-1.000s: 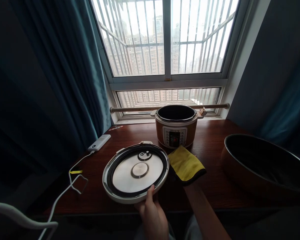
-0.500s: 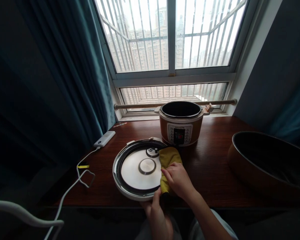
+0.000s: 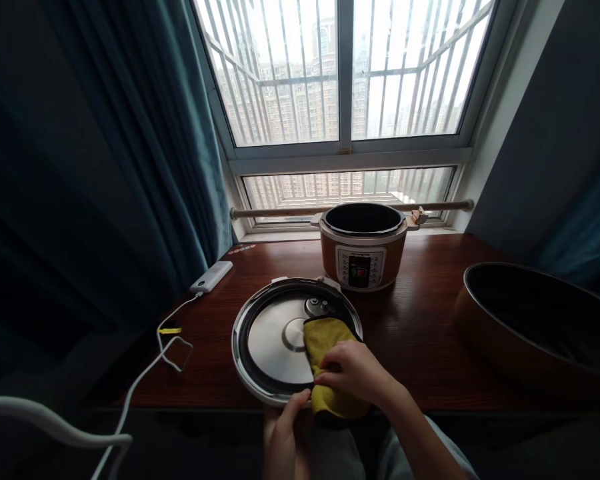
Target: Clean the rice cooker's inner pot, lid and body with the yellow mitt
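Note:
A round pressure cooker lid [image 3: 275, 340] lies with its metal inner side up at the table's front edge. My left hand [image 3: 286, 430] grips its near rim, thumb on top and the other fingers hidden underneath. In my right hand [image 3: 353, 373] is a yellow cloth [image 3: 325, 340] with dark edging, pressed on the right part of the lid. The cloth covers the lid's lower right rim and hangs past the table edge. Behind the lid stands the electric pressure cooker [image 3: 363, 250], uncovered, its dark inner pot showing.
A large dark pan [image 3: 540, 327] sits at the right on the wooden table [image 3: 420, 320]. At the left lie a white power bank [image 3: 212, 277], its white cable [image 3: 145, 370] and a small yellow strip [image 3: 170, 331]. A barred window [image 3: 345, 80] rises behind.
My right hand and the cloth have moved down and slightly left over the lid. The lid has shifted a little to the right, and my left hand has slid left along its rim.

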`<state>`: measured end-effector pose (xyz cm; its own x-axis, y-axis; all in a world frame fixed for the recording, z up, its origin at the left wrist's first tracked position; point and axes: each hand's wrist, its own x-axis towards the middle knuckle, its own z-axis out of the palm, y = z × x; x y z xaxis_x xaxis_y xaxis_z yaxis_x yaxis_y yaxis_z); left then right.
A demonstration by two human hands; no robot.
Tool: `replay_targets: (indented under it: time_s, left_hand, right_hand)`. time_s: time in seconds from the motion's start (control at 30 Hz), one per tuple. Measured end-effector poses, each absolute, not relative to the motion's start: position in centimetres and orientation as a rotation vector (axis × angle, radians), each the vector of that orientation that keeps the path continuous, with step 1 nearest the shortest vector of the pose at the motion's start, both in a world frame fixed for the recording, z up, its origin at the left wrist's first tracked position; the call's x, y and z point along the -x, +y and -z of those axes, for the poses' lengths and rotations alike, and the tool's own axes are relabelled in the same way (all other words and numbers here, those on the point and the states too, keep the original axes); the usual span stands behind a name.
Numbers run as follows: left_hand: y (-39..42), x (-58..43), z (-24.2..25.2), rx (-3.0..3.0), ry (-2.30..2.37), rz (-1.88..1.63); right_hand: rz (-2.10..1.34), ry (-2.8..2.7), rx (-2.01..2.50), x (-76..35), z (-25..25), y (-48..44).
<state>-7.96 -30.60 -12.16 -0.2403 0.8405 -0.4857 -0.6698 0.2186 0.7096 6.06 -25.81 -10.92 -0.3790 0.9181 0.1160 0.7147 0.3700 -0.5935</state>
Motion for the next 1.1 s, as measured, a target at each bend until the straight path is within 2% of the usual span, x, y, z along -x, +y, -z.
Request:
replay_targets:
  time_s: [0.27,0.6,0.93,1.1]
  left_hand:
    - [-30.5,11.5,11.6,-0.208,1.119,-1.329]
    - [-29.6,14.6,10.4,-0.22,1.231,-1.218]
    - [-30.7,15.2,11.2,-0.216,1.141,-1.223]
    - [-31.7,15.9,11.2,-0.229,1.167,-1.247]
  right_hand:
    - [-0.658,-2.223,1.465,-6.7,11.0,-26.0]
    - [-0.397,-2.178,1.652,-7.0,10.5,-25.8]
    - [-0.597,-2.395,1.345,-1.5,9.4,-29.0]
    - [-0.785,-2.504,1.356,-2.7,9.0,-29.0]
